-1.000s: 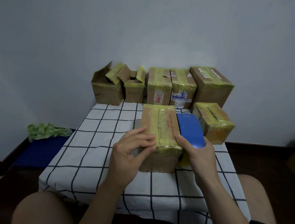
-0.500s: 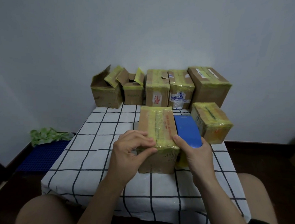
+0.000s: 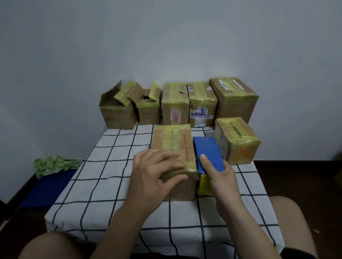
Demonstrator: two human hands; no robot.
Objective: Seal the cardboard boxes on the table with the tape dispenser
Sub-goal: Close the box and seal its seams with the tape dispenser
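Since half a second ago my left hand has flattened, fingers spread and pressing the yellow tape onto the near end of the centre cardboard box, while my right hand has moved its thumb off the box onto the blue tape dispenser, gripping it against the box's right side. I judge the strip is being rubbed down and this box is nearly sealed. Two open-flapped boxes wait at the upper left of the tabletop

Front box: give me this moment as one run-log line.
left hand presses front box top | right hand grips blue tape dispenser against its right side | open boxes back left
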